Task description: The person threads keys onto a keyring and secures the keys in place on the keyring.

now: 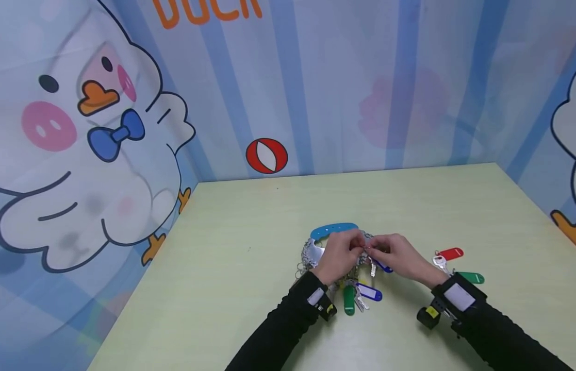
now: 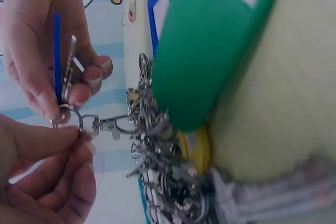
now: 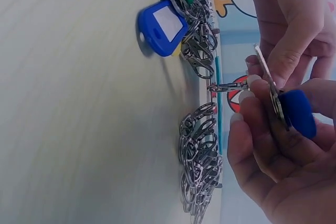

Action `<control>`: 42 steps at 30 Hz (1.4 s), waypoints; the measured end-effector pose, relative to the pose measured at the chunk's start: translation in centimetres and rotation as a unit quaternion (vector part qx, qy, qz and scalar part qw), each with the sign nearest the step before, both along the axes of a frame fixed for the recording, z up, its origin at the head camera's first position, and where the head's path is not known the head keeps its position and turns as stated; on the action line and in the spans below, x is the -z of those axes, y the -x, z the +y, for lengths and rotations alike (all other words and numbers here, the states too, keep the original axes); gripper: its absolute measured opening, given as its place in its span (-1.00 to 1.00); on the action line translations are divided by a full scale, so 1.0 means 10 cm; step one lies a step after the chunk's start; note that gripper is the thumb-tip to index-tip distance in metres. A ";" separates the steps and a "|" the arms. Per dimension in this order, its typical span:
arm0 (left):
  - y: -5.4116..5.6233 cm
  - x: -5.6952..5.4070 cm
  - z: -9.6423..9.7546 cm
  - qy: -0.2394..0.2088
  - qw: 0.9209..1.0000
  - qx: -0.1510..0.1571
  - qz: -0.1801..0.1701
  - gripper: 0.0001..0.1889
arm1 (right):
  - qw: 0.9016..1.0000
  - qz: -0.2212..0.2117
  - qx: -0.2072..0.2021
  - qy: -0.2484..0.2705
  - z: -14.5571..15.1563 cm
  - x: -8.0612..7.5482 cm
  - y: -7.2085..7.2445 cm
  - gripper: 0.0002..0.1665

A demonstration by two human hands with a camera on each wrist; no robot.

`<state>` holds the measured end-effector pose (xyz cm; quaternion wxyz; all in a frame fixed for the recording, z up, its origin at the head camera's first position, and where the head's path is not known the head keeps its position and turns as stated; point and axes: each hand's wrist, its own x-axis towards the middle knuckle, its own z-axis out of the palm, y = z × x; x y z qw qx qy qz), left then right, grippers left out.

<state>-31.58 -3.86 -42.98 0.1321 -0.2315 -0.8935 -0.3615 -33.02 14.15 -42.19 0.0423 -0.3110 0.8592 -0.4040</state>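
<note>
Both hands meet above a dense bunch of silvery metal swivel clasps (image 3: 199,153) on the pale, faintly grained worktop (image 1: 241,268), though in the head view the fingers hide the join. The left-wrist view shows it closer — the left hand (image 1: 340,256) has its grip pinching the looped end of one slim metal swivel clasp (image 2: 107,124), and the right hand (image 1: 401,257) has its grip pinching a thin round metal ring (image 2: 73,113) right beside that loop. Whether the two are linked, I cannot tell. A flat blue plastic tag with rounded corners (image 3: 299,114) and a notched silver key (image 3: 276,103) are at the right hand's curled fingers; the right-wrist view shows the tag's broad face, the left-wrist view only its edge.

The right-wrist view also shows the clasps packed along a teal-edged strip, the held one standing out between two clumps. From above, that strip appears as a smooth, curved bright-blue band (image 1: 334,230). At the bunch's near side lie a glossy green tag (image 1: 349,300), a blue-framed tag holding a white label (image 1: 369,292) and a yellow tag (image 2: 198,150), partly covered. The head view alone clearly shows a red tag (image 1: 451,253) and a second green tag (image 1: 472,277) farther right, near another silver key (image 1: 440,262).
</note>
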 end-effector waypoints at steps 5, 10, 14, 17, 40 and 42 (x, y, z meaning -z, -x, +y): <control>0.02 0.00 0.01 -0.005 0.999 -0.020 -0.035 -0.82 | 1.000 -0.028 -0.005 0.013 0.01 0.02 -0.01 -0.81; 0.04 0.00 -0.01 -0.021 0.995 -0.024 -0.094 -0.84 | 0.997 -0.080 -0.001 0.012 0.06 0.03 -0.01 -0.69; 0.04 0.01 -0.04 -0.055 0.990 -0.016 -0.127 -0.90 | 0.991 -0.131 0.012 0.026 0.13 0.02 0.01 -0.57; 0.04 0.01 -0.06 -0.077 0.987 0.001 -0.145 -0.92 | 0.982 -0.180 0.015 0.063 0.19 0.02 0.01 -0.51; 0.02 -0.01 -0.08 -0.087 0.979 0.029 -0.183 -0.91 | 0.973 -0.196 0.044 0.115 0.24 0.05 0.04 -0.58; 0.02 -0.02 -0.08 -0.084 0.980 0.031 -0.179 -0.91 | 0.973 -0.196 0.043 0.117 0.23 0.05 0.04 -0.58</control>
